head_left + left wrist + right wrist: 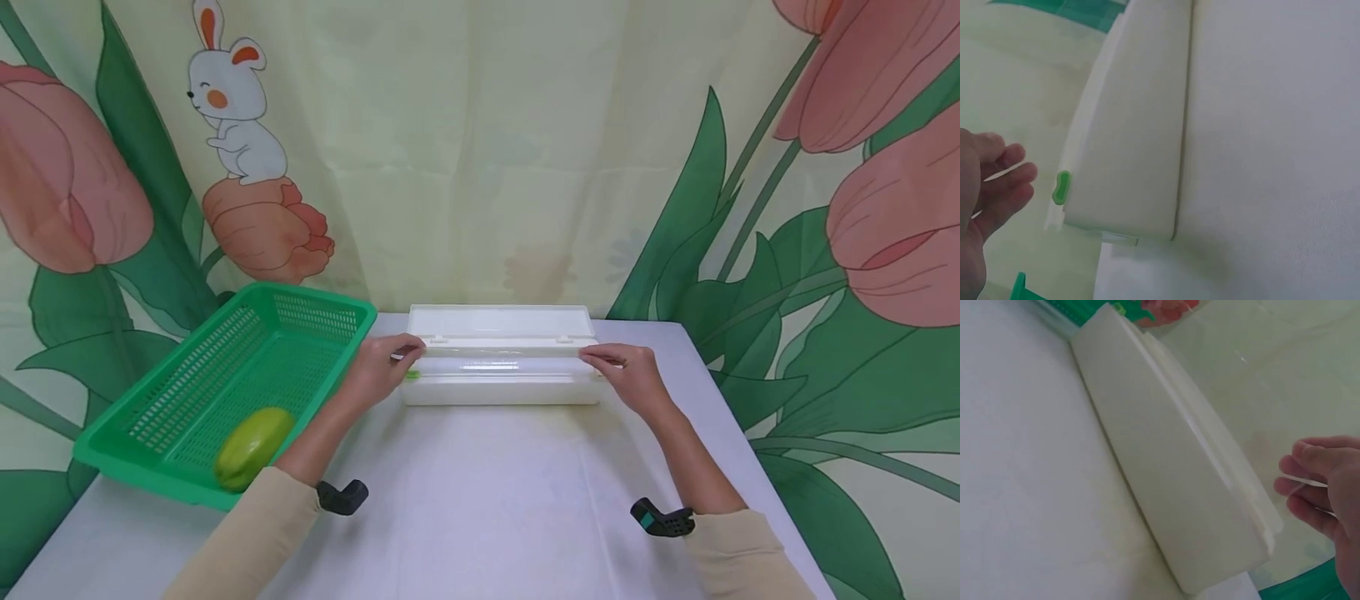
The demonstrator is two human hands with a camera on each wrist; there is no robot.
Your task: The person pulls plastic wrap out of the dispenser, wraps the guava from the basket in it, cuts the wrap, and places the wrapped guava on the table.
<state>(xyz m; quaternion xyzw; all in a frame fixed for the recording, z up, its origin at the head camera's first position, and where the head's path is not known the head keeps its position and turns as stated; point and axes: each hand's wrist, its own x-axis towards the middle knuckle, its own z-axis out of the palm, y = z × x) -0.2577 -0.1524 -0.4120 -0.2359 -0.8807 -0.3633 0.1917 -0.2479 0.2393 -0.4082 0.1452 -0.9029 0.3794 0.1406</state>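
Observation:
A white cling film dispenser (501,393) lies lengthwise on the table with its lid (501,319) raised at the back. Inside it a shiny roll of film (491,367) shows. A strip of clear cling film (501,352) spans the space between my hands, above the roll. My left hand (378,367) pinches its left end between thumb and fingers, and my right hand (630,375) pinches the right end. A green slider (1061,187) sits at the dispenser's left end. In both wrist views the film itself is hard to make out.
To the left stands a green plastic basket (292,367) holding a yellow-green oval fruit (255,448). My left forearm passes over its near right edge. A white cloth (495,500) covers the table, and a printed curtain (480,167) hangs behind it.

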